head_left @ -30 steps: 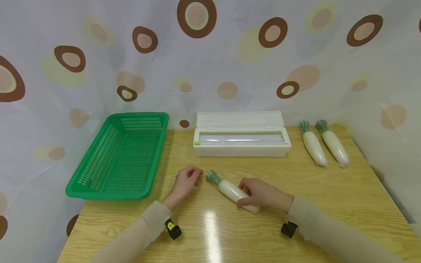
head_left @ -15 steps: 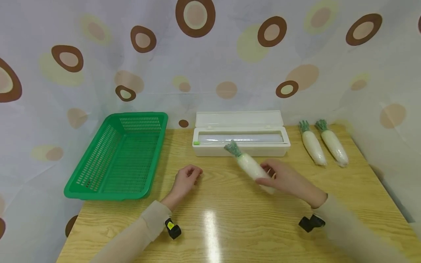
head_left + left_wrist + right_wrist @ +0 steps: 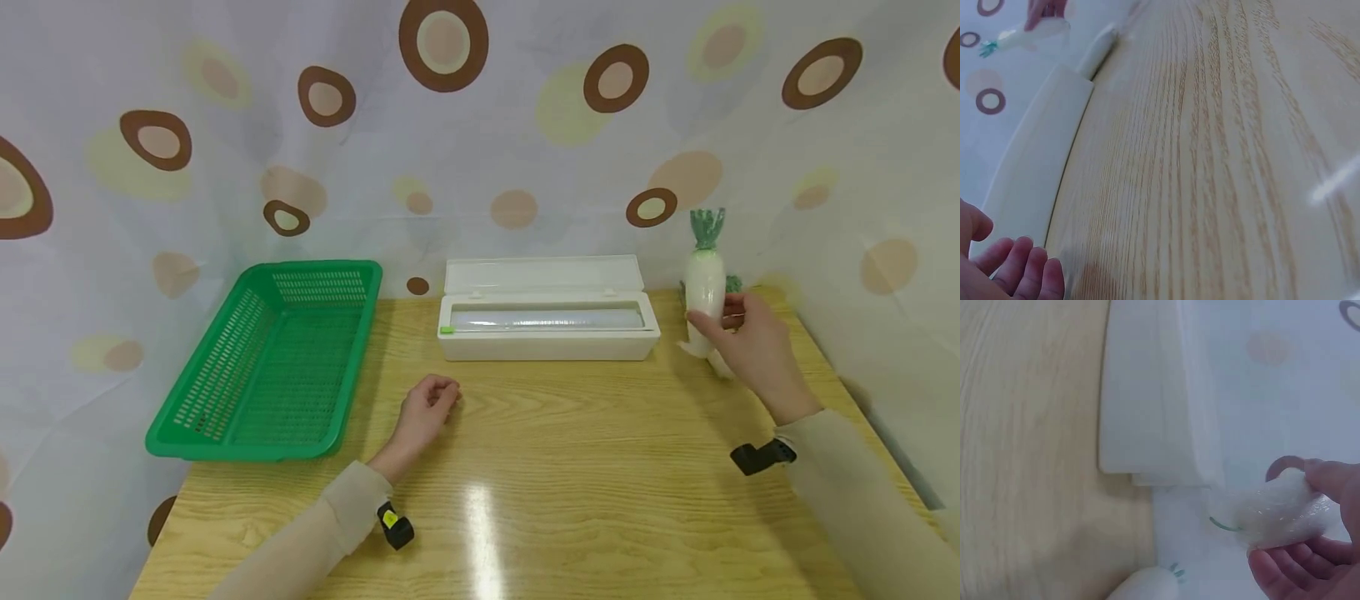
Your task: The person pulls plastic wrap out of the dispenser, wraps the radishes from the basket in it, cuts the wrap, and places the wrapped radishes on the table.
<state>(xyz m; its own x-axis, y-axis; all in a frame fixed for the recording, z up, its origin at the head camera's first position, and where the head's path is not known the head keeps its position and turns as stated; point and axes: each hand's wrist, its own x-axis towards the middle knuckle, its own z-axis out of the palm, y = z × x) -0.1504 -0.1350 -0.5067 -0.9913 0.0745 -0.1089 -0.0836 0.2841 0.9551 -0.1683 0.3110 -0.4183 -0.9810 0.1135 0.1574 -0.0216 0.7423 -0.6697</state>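
Observation:
My right hand holds a white daikon radish up in the air at the table's far right, its green leaf stubs pointing up. Shiny clear film covers this daikon in the right wrist view, with thumb and fingers on opposite sides. Below and behind it lie two more daikons, mostly hidden by the held one and the hand; part of one daikon shows at the bottom of the right wrist view. My left hand rests at the middle of the table, fingers loosely curled around nothing.
A white cling film dispenser with its lid raised stands at the back centre, a film roll inside. To the left is a green plastic basket. A patterned curtain hangs behind the wooden table.
My right hand has lifted the daikon from the middle of the table, carried it to the back right and turned it upright. The left hand has stayed in place.

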